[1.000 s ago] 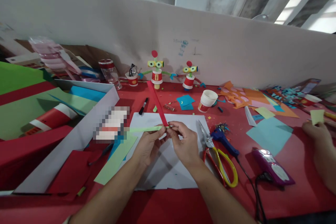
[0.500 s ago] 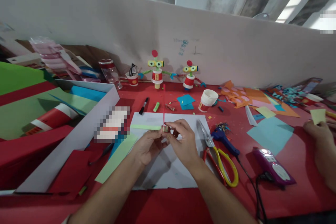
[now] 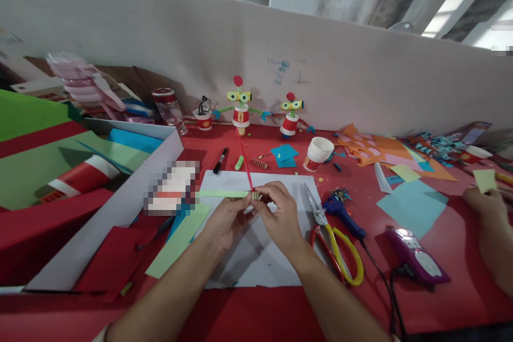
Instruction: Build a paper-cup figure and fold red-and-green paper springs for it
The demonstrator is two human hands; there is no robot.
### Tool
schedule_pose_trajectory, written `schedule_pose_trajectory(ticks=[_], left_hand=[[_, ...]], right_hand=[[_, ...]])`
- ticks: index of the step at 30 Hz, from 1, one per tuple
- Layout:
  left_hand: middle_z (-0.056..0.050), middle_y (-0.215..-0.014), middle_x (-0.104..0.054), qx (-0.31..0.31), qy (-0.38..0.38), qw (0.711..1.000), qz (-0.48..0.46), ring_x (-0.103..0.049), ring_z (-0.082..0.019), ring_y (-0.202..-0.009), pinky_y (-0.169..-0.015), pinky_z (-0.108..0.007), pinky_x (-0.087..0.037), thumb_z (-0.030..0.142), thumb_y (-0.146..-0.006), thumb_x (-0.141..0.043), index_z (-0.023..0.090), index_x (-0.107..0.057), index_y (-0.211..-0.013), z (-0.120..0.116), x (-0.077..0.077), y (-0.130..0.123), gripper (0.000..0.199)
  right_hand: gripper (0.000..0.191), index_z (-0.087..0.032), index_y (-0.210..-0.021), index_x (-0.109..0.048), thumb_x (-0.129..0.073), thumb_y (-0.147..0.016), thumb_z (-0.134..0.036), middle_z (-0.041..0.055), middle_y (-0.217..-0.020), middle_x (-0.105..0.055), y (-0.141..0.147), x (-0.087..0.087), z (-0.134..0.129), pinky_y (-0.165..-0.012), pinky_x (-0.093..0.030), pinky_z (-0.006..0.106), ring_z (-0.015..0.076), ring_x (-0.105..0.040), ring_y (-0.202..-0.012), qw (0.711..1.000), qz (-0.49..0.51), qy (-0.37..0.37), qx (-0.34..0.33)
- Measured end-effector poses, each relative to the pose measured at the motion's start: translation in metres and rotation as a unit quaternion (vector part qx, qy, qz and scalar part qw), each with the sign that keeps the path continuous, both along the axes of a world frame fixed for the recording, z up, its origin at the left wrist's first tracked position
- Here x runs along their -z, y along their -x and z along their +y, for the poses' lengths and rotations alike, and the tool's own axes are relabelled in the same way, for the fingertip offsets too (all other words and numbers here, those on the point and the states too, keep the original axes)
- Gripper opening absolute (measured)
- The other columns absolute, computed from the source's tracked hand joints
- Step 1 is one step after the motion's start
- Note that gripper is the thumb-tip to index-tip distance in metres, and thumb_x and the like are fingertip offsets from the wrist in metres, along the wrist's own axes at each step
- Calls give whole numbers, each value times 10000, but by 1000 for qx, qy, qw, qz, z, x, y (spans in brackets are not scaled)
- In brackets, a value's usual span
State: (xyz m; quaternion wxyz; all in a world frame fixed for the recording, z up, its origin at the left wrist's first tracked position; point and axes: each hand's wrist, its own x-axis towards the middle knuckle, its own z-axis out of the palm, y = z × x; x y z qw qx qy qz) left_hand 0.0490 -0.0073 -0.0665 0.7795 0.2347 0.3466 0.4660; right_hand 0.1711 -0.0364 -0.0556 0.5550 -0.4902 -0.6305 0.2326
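1. Far left in my head view, an open box (image 3: pixel 114 235) holds coloured card and a red-and-white paper cup (image 3: pixel 85 176).
2. A pale green paper strip (image 3: pixel 220 193) runs leftward from the pinch, above the white sheet (image 3: pixel 280 272).
3. My left hand (image 3: pixel 222 224) has its fingertips drawn narrow, gripping the left side of a small pleated paper stack (image 3: pixel 256 196).
4. A red paper strip (image 3: pixel 245 163) slants up and away from that stack, seen nearly edge-on. Striped layers are already folded at the join, while both strips have loose length; I judge the pleating partly done.
5. My right hand (image 3: pixel 280 219) closes thumb and forefinger on the stack's right side. The stack sits between both hands, over the sheet.
6. Beyond them lie a black marker (image 3: pixel 220 161), a green paper spring (image 3: pixel 239 163) and a striped paper spring (image 3: pixel 259 164).
7. Right of my hands I see scissors (image 3: pixel 319 215), then a blue glue gun (image 3: pixel 342 215).
8. Far right, another person's hand (image 3: pixel 483 203) holds a yellow paper square (image 3: pixel 484 179).
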Motion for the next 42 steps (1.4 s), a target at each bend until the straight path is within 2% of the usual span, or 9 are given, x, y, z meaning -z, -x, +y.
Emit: schedule_pose_trajectory(ticks=[3, 6, 11, 18, 23, 30, 34, 37, 42], left_hand=[[-27, -679, -685, -69, -53, 994, 60, -601, -167, -729, -757, -299, -455, 283, -526, -844, 144, -712, -666, 1, 1, -1, 237], [-3, -632, -651, -95, -67, 989, 90, -557, -129, -644, -660, -258, -440, 269, -517, -845, 140, -707, -656, 1, 1, -1, 235], [14, -574, -612, -81, -75, 991, 70, -515, -92, -564, -587, -227, -437, 223, -541, -835, 129, -681, -593, 0, -1, 0, 187], [-67, -743, -732, -9, -29, 998, 62, -657, -165, -713, -732, -280, -525, 198, -570, -815, 124, -740, -701, 5, -7, 8, 168], [-61, -721, -735, -12, -51, 994, 99, -662, -152, -684, -710, -259, -528, 223, -600, -802, 126, -744, -709, 6, -5, 8, 157], [-73, -717, -732, -16, -58, 993, 99, -657, -156, -676, -707, -274, -524, 246, -587, -813, 123, -744, -699, 7, -2, 7, 181], [-74, -743, -734, -3, -67, 993, 100, -657, -164, -697, -722, -286, -522, 251, -581, -815, 130, -745, -717, 7, -5, 8, 194], [-65, -702, -721, 2, -74, 989, 125, -651, -171, -678, -690, -289, -512, 244, -585, -808, 136, -735, -672, 7, -7, 9, 156], [-63, -683, -716, -4, -82, 986, 144, -653, -186, -674, -668, -295, -499, 246, -575, -814, 145, -728, -667, 6, -6, 10, 161]], right_hand=[[176, -211, -975, -652, -616, -806, -244, 22, -818, -624, 2, 2, 0, -682, -502, 262, 145, -595, -728, 999, 20, 42, 6], [151, -192, -936, -647, -577, -836, -282, 27, -817, -655, 1, 4, 0, -675, -509, 268, 146, -617, -714, 994, 53, 95, -14], [150, -188, -846, -639, -598, -814, -329, -3, -724, -643, -4, 9, 7, -627, -503, 254, 128, -600, -630, 976, 138, 158, -57], [165, -183, -796, -645, -653, -750, -340, -20, -684, -636, -4, 10, 12, -610, -492, 247, 111, -574, -599, 953, 219, 201, -56], [194, -177, -775, -644, -685, -716, -356, -22, -660, -635, -1, 10, 11, -596, -491, 239, 102, -575, -590, 935, 269, 223, -63], [267, -174, -821, -650, -736, -660, -369, -18, -667, -636, -1, 7, 10, -602, -489, 247, 105, -575, -596, 915, 310, 252, -55], [262, -167, -845, -670, -717, -676, -361, -10, -692, -638, -2, 6, 10, -604, -477, 234, 102, -575, -618, 915, 296, 267, -63], [212, -175, -802, -680, -697, -693, -356, -4, -721, -648, -4, 6, 10, -597, -471, 223, 109, -586, -654, 925, 263, 267, -56], [230, -177, -804, -705, -725, -662, -357, 5, -739, -678, -3, 7, 12, -647, -501, 259, 127, -604, -668, 930, 260, 256, -52]])
